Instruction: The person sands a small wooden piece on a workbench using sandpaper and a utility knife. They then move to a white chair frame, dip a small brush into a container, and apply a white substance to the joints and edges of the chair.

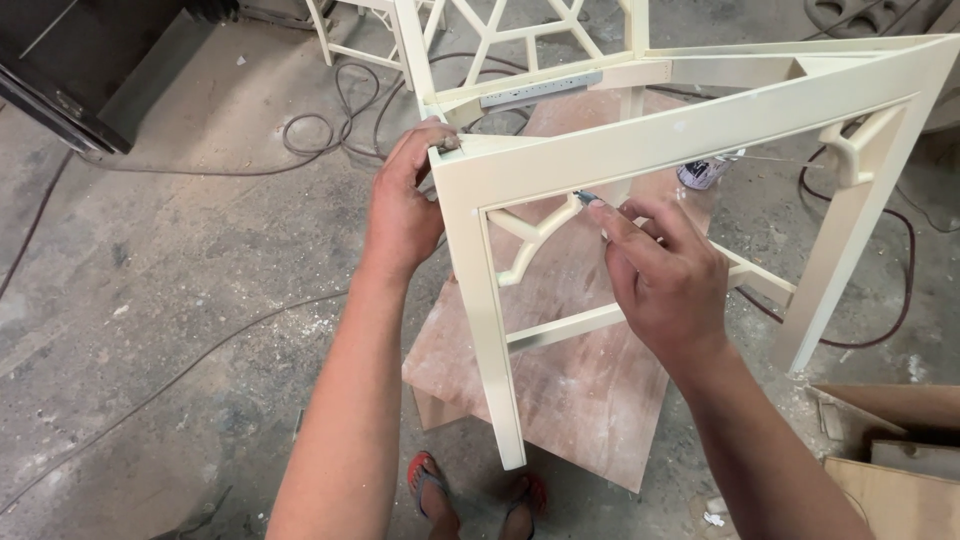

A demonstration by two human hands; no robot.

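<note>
A cream-painted wooden table frame (700, 120) without a top stands on a brown board (590, 380) on the floor. My left hand (405, 205) grips the frame's near left corner, thumb on the top edge. My right hand (660, 270) pinches a small thin tool (585, 198) whose tip touches the underside of the front rail, beside the curved corner bracket (535, 240). The near leg (495, 340) runs down between my arms.
Cables (320, 130) trail over the dusty concrete floor. Another cream frame (480, 30) stands behind. A small white container (703, 172) sits past the rail. Wood boards (890, 450) lie at lower right. My feet in red sandals (470, 495) are below.
</note>
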